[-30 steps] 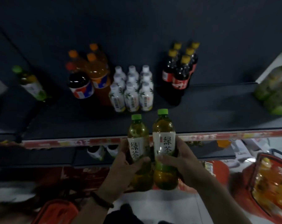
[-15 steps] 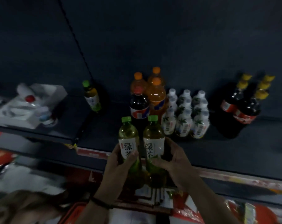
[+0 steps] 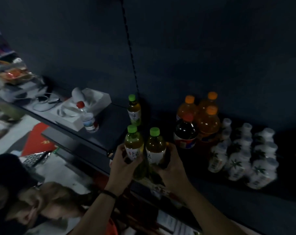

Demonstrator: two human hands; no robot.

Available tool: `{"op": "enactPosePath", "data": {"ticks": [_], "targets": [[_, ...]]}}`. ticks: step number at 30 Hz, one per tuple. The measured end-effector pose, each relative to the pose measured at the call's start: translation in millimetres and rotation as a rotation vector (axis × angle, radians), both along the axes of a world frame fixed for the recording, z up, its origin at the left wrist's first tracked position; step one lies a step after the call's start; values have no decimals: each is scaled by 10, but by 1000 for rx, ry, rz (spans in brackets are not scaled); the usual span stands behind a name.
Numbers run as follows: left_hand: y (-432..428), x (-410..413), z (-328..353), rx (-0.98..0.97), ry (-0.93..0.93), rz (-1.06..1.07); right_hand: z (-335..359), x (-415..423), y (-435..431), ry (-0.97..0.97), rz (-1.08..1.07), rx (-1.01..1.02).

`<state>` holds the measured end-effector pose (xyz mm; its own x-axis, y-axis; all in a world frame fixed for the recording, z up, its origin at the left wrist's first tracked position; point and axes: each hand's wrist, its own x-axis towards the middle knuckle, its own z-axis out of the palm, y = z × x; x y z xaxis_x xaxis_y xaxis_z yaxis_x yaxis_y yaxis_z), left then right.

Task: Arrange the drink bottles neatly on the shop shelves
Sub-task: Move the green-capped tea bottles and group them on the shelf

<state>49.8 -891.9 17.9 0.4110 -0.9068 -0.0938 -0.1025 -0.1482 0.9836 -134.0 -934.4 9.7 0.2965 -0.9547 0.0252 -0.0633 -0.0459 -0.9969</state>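
Tea bottles (image 3: 133, 143) are gripped by left hand (image 3: 122, 160) and right hand (image 3: 171, 167), one each — the cola (image 3: 185, 133) just right could be toppled if clipped.

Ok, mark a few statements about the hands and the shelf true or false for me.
1. The left hand grips the left tea bottle; the right hand grips the right tea bottle. True.
2. No green-capped bottle stands on the shelf. False: a lone tea bottle stands upright on the shelf.
3. The red-capped dark bottle stands in front of the orange-capped bottles. True.
4. The small white bottles are left of the hands. False: they stand to the right.
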Motion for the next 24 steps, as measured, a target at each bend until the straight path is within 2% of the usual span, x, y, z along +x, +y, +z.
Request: {"op": "enactPosePath", "data": {"ticks": [8,12,16,24], "targets": [[-561,554,-117,-16,-85,-118,-213,580,-481,21,-129,36],[-794,820,-225,-37,-157,-106,-271,813,-667,89,-183,76],[-980,997,-376,-24,-266,-140,-387,930,-795,179,-258,2],[-1171,1037,-480,-58,-357,-107,-381,1034,-1180,349,-308,-27]]}}
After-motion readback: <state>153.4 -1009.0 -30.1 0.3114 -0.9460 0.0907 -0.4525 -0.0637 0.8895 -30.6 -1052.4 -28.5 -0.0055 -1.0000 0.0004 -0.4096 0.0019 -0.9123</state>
